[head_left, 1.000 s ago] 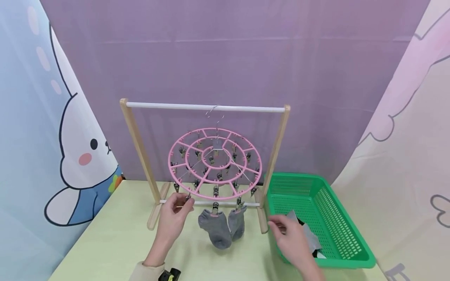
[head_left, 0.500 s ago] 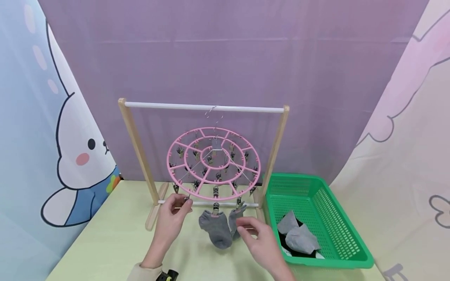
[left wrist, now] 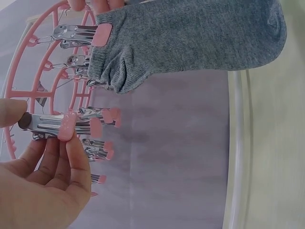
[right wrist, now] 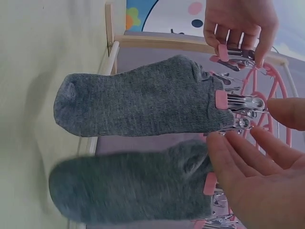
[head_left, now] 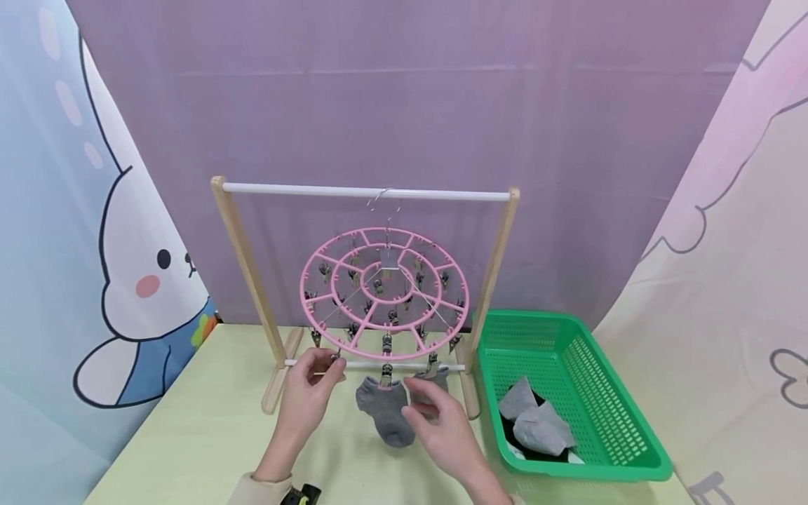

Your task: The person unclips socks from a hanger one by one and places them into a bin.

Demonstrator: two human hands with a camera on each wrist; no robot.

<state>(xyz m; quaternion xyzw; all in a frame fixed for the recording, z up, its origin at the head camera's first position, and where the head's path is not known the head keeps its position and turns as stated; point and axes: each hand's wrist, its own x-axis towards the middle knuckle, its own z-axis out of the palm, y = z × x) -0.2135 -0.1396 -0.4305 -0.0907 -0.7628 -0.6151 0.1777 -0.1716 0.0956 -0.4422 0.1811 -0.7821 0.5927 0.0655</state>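
A pink round clip hanger point(head_left: 379, 327) hangs from the rack's white rail. At its front left rim my left hand point(head_left: 304, 396) pinches a metal clip with pink tips point(left wrist: 50, 126), thumb on one handle and fingers under the other. One grey ankle sock point(head_left: 386, 414) dangles from a front clip by its cuff. A second grey sock point(right wrist: 128, 188), blurred, hangs from a neighbouring clip, partly behind my right hand point(head_left: 442, 428) in the head view. That hand holds nothing; its thumb and fingers are parted beside the first sock's clip point(right wrist: 240, 102).
A green basket point(head_left: 631, 407) stands on the right, with grey socks point(head_left: 539, 424) and black and white cloth inside. The wooden rack point(head_left: 249, 273) straddles the hanger. Several more clips dangle inside the rings. A purple curtain point(head_left: 379, 105) hangs behind.
My right hand has come left from over the basket to the hanging socks. The second sock has shifted slightly behind it. My left hand keeps its pinch on the clip.
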